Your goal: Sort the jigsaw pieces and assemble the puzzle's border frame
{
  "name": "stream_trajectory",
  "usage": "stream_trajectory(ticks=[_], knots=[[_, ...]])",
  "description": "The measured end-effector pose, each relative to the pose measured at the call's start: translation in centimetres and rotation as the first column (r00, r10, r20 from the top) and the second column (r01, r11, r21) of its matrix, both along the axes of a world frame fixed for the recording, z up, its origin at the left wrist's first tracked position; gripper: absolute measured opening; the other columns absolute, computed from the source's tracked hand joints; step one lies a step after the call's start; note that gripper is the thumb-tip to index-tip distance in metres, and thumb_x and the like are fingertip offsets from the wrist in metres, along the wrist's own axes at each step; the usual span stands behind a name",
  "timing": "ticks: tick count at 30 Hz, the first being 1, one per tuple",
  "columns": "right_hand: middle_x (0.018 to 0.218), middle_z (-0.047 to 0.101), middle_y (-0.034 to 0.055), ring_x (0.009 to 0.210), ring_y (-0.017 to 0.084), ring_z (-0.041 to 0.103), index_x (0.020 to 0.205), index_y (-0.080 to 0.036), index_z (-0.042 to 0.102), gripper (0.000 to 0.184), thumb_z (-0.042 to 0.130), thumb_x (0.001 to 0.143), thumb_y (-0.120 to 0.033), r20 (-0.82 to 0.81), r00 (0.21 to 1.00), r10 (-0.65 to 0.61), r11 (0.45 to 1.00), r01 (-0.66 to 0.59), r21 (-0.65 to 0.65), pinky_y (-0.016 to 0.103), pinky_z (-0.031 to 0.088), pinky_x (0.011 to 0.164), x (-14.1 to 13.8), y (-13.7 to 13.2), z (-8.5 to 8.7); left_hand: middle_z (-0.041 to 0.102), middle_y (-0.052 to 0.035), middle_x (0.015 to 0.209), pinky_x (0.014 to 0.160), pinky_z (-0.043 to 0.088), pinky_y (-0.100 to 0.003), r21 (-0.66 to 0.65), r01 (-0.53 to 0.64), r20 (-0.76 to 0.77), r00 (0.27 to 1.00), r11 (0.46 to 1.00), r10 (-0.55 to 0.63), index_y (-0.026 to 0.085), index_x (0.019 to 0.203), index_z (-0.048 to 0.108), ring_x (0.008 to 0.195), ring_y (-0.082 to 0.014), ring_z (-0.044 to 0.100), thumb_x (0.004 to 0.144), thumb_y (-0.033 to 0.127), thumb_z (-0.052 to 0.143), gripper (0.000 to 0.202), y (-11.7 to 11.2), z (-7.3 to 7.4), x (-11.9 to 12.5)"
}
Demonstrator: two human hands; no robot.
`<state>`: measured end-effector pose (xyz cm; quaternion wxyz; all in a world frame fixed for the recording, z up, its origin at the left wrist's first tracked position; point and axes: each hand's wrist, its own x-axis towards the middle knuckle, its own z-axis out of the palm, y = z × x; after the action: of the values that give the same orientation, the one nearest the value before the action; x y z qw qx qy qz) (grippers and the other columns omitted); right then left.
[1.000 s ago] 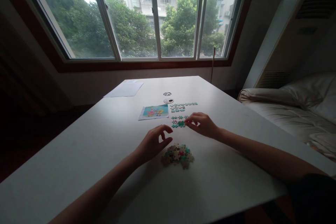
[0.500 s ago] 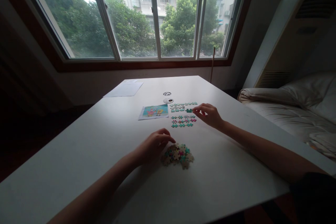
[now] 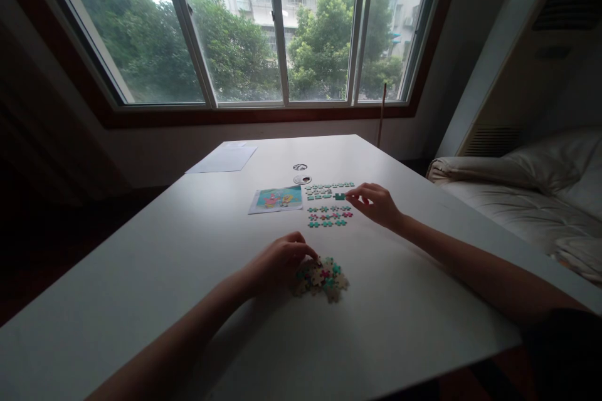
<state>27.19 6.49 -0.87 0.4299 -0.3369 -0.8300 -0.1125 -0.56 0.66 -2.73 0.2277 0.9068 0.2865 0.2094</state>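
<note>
Pinching a green puzzle piece [image 3: 340,197] by its edge, the person's right hand [image 3: 376,204] is out over the far part of the white counter [image 3: 179,250], thumb and forefinger closed on that one piece. It sits at the right end of the nearest row of an upper group of loose pieces [image 3: 322,192], most of them green or pale. Just on the near side lies a lower group of pieces [image 3: 327,223], also in three rows, its middle row flecked with pink.

Closer to the person, the left hand [image 3: 282,258] bends down to a heap of jigsaw pieces [image 3: 328,279], fingertips at its upper left edge. Those fingers are curled near one another, but from where I stand I cannot tell whether they grip a piece. The heap is a jumble: tan backs, bits of green, a spot of red.

Left of the rows, and near them, a colourful picture sheet [image 3: 275,200] lies flat, cartoon figures on blue. Two round marks [image 3: 302,180] show beyond it, and a pale sheet of paper [image 3: 221,160] rests at the counter's far left edge.
</note>
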Motion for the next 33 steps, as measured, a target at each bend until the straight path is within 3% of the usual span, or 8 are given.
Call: stream_trajectory(ticks=[5, 11, 16, 23, 33], knots=[[0.073, 0.063, 0.0016, 0.05, 0.007, 0.048, 0.08, -0.019, 0.066, 0.018, 0.053, 0.081, -0.031, 0.079, 0.995, -0.066, 0.977, 0.081, -0.197, 0.021, 0.04, 0.055, 0.7, 2.0, -0.2, 0.055, -0.0035, 0.085, 0.064, 0.042, -0.02, 0.01, -0.018, -0.049, 0.999, 1.0, 0.018, 0.021, 0.096, 0.065, 0.065, -0.0099, 0.053, 0.084, 0.015, 0.047, 0.023, -0.1, 0.1, 0.4], [0.077, 0.063, 0.0026, 0.058, 0.01, 0.052, 0.08, -0.018, 0.067, 0.016, 0.055, 0.078, -0.028, 0.203, 0.966, -0.16, 0.886, 0.231, -0.402, 0.022, 0.041, 0.061, 1.1, 5.9, -1.6, 0.055, -0.0041, 0.091, 0.065, 0.042, -0.021, 0.033, -0.055, -0.073, 0.996, 0.998, 0.057, 0.021, 0.095, 0.064, 0.069, -0.0107, 0.053, 0.083, 0.01, 0.044, 0.026, -0.2, 0.1, 0.4], [0.073, 0.064, 0.0019, 0.06, 0.011, 0.055, 0.073, -0.018, 0.068, 0.012, 0.059, 0.073, -0.026, 0.252, 0.959, -0.132, 0.85, 0.24, -0.468, 0.021, 0.04, 0.058, 1.3, 7.9, -2.6, 0.055, -0.0037, 0.092, 0.064, 0.041, -0.02, 0.068, -0.097, -0.087, 0.991, 0.993, 0.103, 0.021, 0.094, 0.063, 0.069, -0.0108, 0.053, 0.082, 0.009, 0.043, 0.027, 0.1, -0.2, 0.3], [0.081, 0.064, 0.0024, 0.065, 0.011, 0.055, 0.092, -0.019, 0.066, 0.022, 0.055, 0.076, -0.029, 0.251, 0.96, -0.12, 0.847, 0.231, -0.479, 0.022, 0.041, 0.064, 0.8, 8.0, -2.9, 0.056, -0.0043, 0.093, 0.063, 0.042, -0.021, 0.113, -0.126, -0.083, 0.987, 0.986, 0.136, 0.02, 0.094, 0.061, 0.069, -0.0113, 0.053, 0.082, 0.01, 0.044, 0.024, 0.0, 0.0, 0.6], [0.076, 0.065, 0.002, 0.064, 0.012, 0.055, 0.079, -0.019, 0.068, 0.015, 0.058, 0.074, -0.029, 0.262, 0.954, -0.143, 0.823, 0.262, -0.504, 0.021, 0.04, 0.061, 0.8, 8.4, -2.7, 0.056, -0.004, 0.093, 0.065, 0.042, -0.022, 0.117, -0.13, -0.133, 0.981, 0.985, 0.145, 0.022, 0.094, 0.064, 0.068, -0.0117, 0.055, 0.083, 0.013, 0.044, 0.024, -0.3, 0.6, 0.7]])
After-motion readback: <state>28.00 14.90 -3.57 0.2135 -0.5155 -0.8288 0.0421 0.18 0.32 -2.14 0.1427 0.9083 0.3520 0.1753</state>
